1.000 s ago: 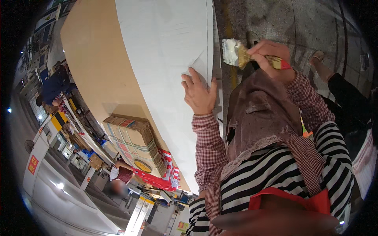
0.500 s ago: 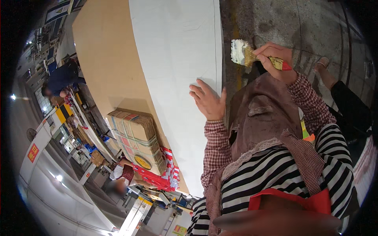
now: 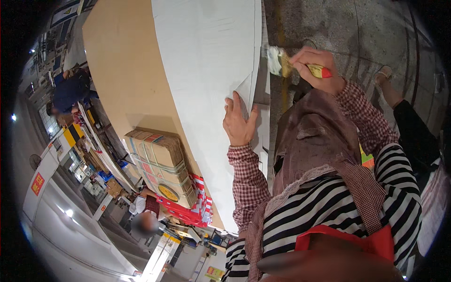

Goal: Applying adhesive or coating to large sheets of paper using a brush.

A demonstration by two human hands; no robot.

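A flat paintbrush (image 3: 285, 65), its bristles coated white and blurred, was gripped by the right hand (image 3: 322, 68) and held over the floor (image 3: 324, 28) just beyond the right edge of the table (image 3: 124, 70). The left hand (image 3: 239, 123) was laid open, thumb apart from the fingers, on the white sheets (image 3: 202, 61) along that edge; a sheet's margin was raised beside it.

Near the table's left edge, toward its lower end, space was taken up by a corded bundle of flat cardboard (image 3: 152, 157), with a red-and-white piece (image 3: 204, 207) beside it. Past the left edge, a person in dark blue (image 3: 70, 96) and a person in dark red and white (image 3: 151, 206) could be seen.

The bundle was marked with a dark-rimmed yellow oval (image 3: 168, 192) and red printing. A red sign with yellow characters (image 3: 37, 184) was mounted on a white beam (image 3: 44, 167). Below the table's lower end, a yellow-green poster (image 3: 215, 273) was shown, too small to be read.
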